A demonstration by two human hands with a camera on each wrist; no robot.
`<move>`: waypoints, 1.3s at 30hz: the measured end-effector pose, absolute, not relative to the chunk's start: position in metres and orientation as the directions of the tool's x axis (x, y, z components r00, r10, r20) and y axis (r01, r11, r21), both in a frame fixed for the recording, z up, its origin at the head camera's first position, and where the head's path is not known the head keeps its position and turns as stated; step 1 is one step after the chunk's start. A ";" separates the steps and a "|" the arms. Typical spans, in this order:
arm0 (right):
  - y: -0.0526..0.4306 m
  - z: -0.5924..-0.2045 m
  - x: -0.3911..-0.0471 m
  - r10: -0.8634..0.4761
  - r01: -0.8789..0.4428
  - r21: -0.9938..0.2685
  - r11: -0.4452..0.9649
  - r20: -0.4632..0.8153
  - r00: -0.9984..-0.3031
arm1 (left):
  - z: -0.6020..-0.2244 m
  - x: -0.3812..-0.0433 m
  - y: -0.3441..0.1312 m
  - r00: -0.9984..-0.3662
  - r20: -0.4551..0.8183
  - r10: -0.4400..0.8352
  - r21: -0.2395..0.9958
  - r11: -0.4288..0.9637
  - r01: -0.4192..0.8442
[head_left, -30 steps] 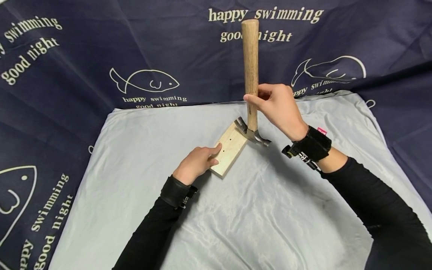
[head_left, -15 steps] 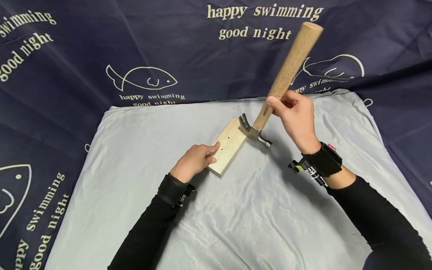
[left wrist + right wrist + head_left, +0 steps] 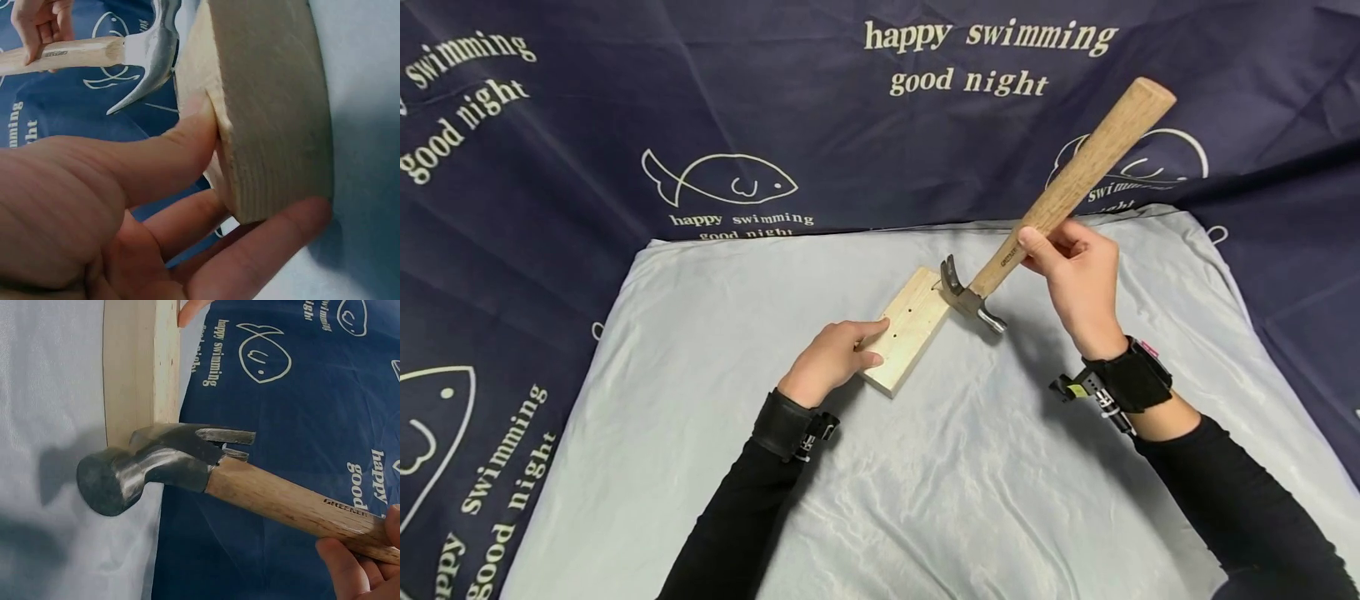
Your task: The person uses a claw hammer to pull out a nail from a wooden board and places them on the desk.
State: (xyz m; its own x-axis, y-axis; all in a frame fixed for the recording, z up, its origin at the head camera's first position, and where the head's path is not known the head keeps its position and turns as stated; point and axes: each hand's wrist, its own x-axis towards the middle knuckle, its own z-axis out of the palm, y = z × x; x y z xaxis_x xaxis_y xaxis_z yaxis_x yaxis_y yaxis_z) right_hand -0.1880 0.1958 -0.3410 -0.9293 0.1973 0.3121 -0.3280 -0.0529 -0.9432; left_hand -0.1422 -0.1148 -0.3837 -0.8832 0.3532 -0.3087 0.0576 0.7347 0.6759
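My left hand (image 3: 831, 358) grips the near end of a pale wooden block (image 3: 908, 329), thumb on its top face and fingers round the side. The block has small dark holes in its top. My right hand (image 3: 1082, 279) pinches the wooden handle of a claw hammer (image 3: 1075, 185), which leans up to the right. The hammer's metal head sits at the block's far right corner, claw upward, striking face pointing right and down. Beside the claw a thin nail (image 3: 161, 108) sticks out from the block in the left wrist view; how deep it sits cannot be seen.
A light grey cloth (image 3: 715, 333) covers the table under the block. Behind and to the left hangs a dark blue curtain (image 3: 850, 150) with white fish and lettering. Both wrists wear black straps with small cameras.
The hammer's handle has swung from nearly upright over to the right, pivoting at its head by the block. My right hand has moved right and down with it. Left hand and block stay put.
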 end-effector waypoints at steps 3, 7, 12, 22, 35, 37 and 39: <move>0.198 -0.338 -0.187 0.212 -0.336 -0.939 -0.077 0.314 -0.926 | -0.384 -0.143 -0.116 -0.893 -0.304 0.331 0.688 0.725 0.035; 0.199 -0.333 -0.186 0.214 -0.355 -0.930 -0.100 0.328 -0.920 | -0.386 -0.146 -0.120 -0.907 -0.285 0.311 0.697 0.716 0.026; 0.199 -0.329 -0.183 0.207 -0.364 -0.924 -0.115 0.336 -0.919 | -0.390 -0.148 -0.124 -0.914 -0.267 0.306 0.710 0.704 0.029; 0.199 -0.327 -0.175 0.162 -0.365 -0.925 -0.110 0.345 -0.924 | -0.389 -0.148 -0.123 -0.899 -0.299 0.319 0.718 0.696 0.008; 0.191 -0.321 -0.163 0.077 -0.386 -0.919 -0.076 0.380 -0.922 | -0.383 -0.149 -0.116 -0.901 -0.279 0.331 0.685 0.726 0.055; 0.190 -0.320 -0.161 0.068 -0.387 -0.919 -0.079 0.382 -0.921 | -0.382 -0.150 -0.114 -0.911 -0.250 0.327 0.687 0.723 0.071; 0.188 -0.318 -0.158 0.055 -0.389 -0.919 -0.072 0.385 -0.921 | -0.382 -0.151 -0.111 -0.923 -0.200 0.328 0.696 0.711 0.102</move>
State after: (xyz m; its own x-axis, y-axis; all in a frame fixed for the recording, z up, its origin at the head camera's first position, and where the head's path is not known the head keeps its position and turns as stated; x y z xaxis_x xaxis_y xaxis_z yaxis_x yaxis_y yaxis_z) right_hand -0.1582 0.1882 -0.3183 -0.9211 0.0553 0.3853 -0.3885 -0.0716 -0.9186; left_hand -0.1510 -0.1108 -0.3817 -0.9232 0.3279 -0.2005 0.1016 0.7113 0.6955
